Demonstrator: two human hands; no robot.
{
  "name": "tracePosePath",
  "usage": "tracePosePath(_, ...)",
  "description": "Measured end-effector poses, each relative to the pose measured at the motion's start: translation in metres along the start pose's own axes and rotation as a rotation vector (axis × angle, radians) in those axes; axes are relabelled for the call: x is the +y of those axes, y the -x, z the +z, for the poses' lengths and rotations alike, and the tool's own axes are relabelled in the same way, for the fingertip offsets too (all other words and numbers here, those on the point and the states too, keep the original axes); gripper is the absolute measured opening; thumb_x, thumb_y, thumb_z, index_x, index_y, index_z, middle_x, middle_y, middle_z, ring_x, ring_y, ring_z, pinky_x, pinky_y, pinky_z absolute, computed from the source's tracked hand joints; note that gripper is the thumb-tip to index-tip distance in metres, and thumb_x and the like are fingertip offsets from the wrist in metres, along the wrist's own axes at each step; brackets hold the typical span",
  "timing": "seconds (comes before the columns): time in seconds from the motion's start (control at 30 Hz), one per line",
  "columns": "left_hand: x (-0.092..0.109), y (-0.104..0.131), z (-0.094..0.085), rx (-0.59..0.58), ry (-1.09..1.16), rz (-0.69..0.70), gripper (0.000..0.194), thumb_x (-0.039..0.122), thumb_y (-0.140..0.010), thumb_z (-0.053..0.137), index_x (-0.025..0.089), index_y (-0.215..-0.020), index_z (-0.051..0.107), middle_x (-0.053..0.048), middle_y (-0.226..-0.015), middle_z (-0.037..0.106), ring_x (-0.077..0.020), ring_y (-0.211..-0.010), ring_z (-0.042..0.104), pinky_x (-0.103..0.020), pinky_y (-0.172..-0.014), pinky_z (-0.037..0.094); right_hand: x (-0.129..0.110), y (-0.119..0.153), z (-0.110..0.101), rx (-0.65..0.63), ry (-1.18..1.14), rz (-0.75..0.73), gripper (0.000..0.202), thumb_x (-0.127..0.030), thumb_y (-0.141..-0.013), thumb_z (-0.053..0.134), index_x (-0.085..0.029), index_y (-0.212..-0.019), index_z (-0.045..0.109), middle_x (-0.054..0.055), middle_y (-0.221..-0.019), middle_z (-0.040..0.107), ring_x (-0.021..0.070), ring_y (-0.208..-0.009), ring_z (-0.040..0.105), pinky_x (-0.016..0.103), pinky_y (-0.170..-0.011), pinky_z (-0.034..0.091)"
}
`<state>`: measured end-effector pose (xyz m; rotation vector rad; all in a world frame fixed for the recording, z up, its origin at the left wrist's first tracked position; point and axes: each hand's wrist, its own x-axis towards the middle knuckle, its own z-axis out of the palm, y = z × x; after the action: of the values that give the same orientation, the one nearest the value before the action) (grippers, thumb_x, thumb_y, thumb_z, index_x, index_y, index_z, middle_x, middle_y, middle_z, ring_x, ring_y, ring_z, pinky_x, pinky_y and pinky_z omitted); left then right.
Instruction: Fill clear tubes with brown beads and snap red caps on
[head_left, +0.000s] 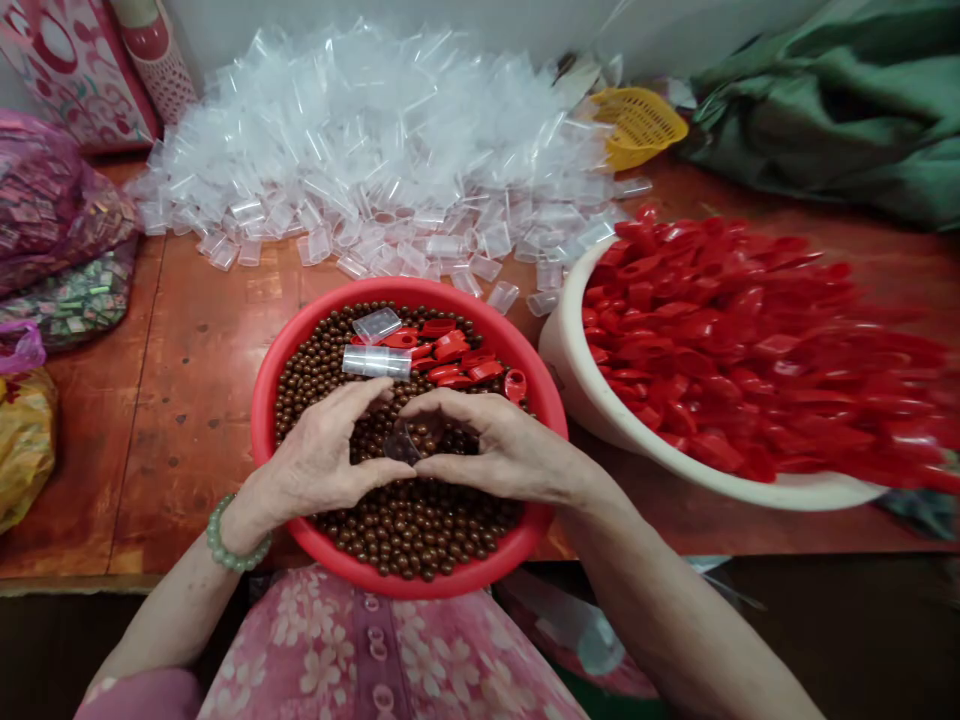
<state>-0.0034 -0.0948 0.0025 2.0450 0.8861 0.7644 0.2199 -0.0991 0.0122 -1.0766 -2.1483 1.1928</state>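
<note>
Both my hands meet over a red basin [271, 392] of small round brown balls [420, 530]. Between their fingertips is a clear plastic case [403, 445], tilted and partly hidden. My right hand [502, 445] curls its thumb and forefinger round the case. My left hand [322, 450], with a green bead bracelet above it, has its thumb tip at the case's lower edge; its other fingers are partly hidden. On the balls just beyond my hands lie clear plastic tubes [376, 361] and several red plastic caps [451, 347].
A big heap of clear plastic cases [375, 150] covers the table's back. At right, a white tub [570, 340] overflows with red plastic pieces [735, 340]. Behind are a yellow basket [641, 125] and green cloth [840, 110]. Filled plastic bags [56, 220] stand at left.
</note>
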Motion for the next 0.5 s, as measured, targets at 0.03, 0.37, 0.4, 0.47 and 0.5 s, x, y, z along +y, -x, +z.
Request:
tracePosePath(0.03, 0.003, -0.001, 0.001, -0.044, 0.044, -0.042, 0.061, 0.037, -0.078, 0.072, 0.014, -0.131, 0.05, -0.014, -0.125, 0.063, -0.0261, -0.114, 0.06, -0.042, -0.102, 0.047, 0.0, -0.001, -0.001, 0.008, -0.034, -0.013, 0.036, -0.027, -0.081, 0.069, -0.019, -0.115, 0.061, 0.006, -0.109, 0.071, 0.0201, -0.098, 0.068, 0.032, -0.088, 0.053)
tracePosePath(0.37, -0.002, 0.0, 0.001, -0.226, 0.5, -0.386, 0.043, 0.024, -0.077, 0.07, 0.018, -0.119, 0.063, -0.002, -0.099, 0.072, -0.0166, -0.087, 0.066, -0.029, -0.083, 0.051, 0.001, -0.007, 0.011, 0.178, -0.238, -0.078, 0.016, -0.031, -0.082, 0.071, -0.02, -0.093, 0.073, 0.006, -0.09, 0.075, 0.0182, -0.084, 0.07, 0.03, -0.078, 0.057)
tracePosePath(0.4, -0.003, 0.0, 0.001, -0.208, 0.542, -0.403, 0.043, 0.023, -0.076, 0.071, 0.018, -0.118, 0.064, -0.003, -0.099, 0.072, -0.0161, -0.086, 0.066, -0.029, -0.082, 0.051, 0.0, -0.007, 0.012, 0.194, -0.258, -0.061, 0.014, -0.031, -0.081, 0.072, -0.02, -0.09, 0.073, 0.005, -0.088, 0.074, 0.018, -0.083, 0.07, 0.03, -0.078, 0.057)
tracePosePath(0.47, -0.005, -0.002, 0.0, -0.152, 0.631, -0.438, 0.043, 0.02, -0.074, 0.071, 0.017, -0.116, 0.064, -0.003, -0.098, 0.072, -0.0155, -0.085, 0.066, -0.029, -0.081, 0.052, -0.001, -0.008, 0.012, 0.216, -0.29, -0.007, 0.015, -0.032, -0.08, 0.073, -0.02, -0.089, 0.073, 0.005, -0.086, 0.074, 0.0168, -0.077, 0.069, 0.029, -0.071, 0.057)
tracePosePath(0.5, -0.005, -0.003, -0.002, -0.115, 0.655, -0.457, 0.042, 0.019, -0.073, 0.072, 0.016, -0.114, 0.064, -0.004, -0.097, 0.072, -0.0153, -0.084, 0.066, -0.029, -0.08, 0.052, -0.002, -0.007, 0.012, 0.217, -0.297, 0.025, 0.016, -0.033, -0.081, 0.072, -0.02, -0.089, 0.073, 0.004, -0.085, 0.073, 0.0156, -0.072, 0.068, 0.027, -0.066, 0.057)
